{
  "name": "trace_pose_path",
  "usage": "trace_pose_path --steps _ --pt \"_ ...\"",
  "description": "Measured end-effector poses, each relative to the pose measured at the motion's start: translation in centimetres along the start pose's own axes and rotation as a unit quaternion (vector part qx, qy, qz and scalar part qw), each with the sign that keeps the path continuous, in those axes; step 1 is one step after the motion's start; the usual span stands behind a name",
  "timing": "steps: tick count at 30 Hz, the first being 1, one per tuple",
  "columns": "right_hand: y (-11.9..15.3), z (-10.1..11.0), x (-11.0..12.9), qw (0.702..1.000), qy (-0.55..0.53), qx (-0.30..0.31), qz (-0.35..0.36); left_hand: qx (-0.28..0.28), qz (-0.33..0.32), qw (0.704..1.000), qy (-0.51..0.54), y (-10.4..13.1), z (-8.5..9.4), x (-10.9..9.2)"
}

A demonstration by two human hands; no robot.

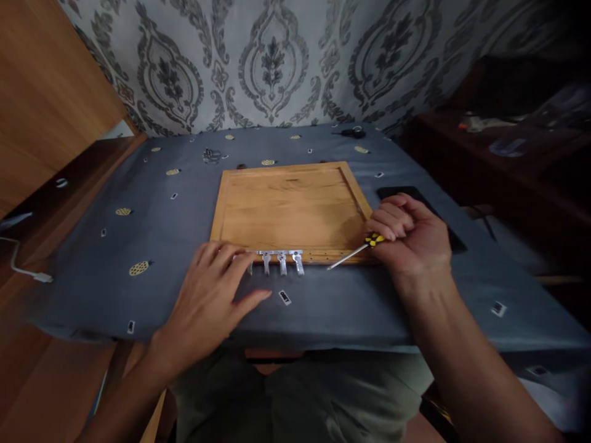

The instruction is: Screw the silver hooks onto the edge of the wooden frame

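A framed wooden panel (286, 206) lies flat on the cloth-covered table. Along its near edge sits a row of silver metal hooks or clips (282, 261), several of them side by side; the leftmost are partly behind my fingers. My left hand (215, 286) rests over the panel's near left corner, fingers spread and touching the end of this row. In my right hand (413, 237) is a screwdriver (353, 252) with a yellow and black handle, its shaft pointing down and left toward the panel's near edge. Small dark holes show in that edge right of the hooks.
A dark flat object (406, 197), perhaps a phone or tablet, lies partly behind my right hand. Small dark metal pieces (212, 155) sit at the back left, and a black item (353, 132) at the back right. A white cable (41, 277) ends at the left.
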State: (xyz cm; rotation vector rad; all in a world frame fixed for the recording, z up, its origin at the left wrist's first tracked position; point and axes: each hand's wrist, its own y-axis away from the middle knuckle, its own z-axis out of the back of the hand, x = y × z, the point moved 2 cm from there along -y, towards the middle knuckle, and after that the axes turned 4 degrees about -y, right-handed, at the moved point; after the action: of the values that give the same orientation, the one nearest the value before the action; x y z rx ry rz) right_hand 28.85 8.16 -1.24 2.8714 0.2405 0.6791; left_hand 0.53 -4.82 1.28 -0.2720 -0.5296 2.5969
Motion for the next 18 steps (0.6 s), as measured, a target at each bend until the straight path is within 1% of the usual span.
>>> trace_pose_path --steps 2,6,14,18 --pt "0.4 -0.5 -0.1 1.0 0.016 0.001 -0.005 0.025 -0.01 0.999 -0.024 -1.0 -0.7 0.8" --pt "1.1 -0.9 -0.2 0.999 0.042 0.004 -0.01 0.064 -0.018 0.998 -0.02 -1.9 -1.7 1.5" --pt "0.9 -0.4 0.0 0.998 0.041 -0.047 0.002 0.088 -0.016 0.996 -0.005 -2.6 -2.0 1.9" --pt "0.9 -0.4 0.1 0.998 0.029 -0.055 0.017 0.088 -0.017 0.996 0.003 -2.8 -2.1 1.9"
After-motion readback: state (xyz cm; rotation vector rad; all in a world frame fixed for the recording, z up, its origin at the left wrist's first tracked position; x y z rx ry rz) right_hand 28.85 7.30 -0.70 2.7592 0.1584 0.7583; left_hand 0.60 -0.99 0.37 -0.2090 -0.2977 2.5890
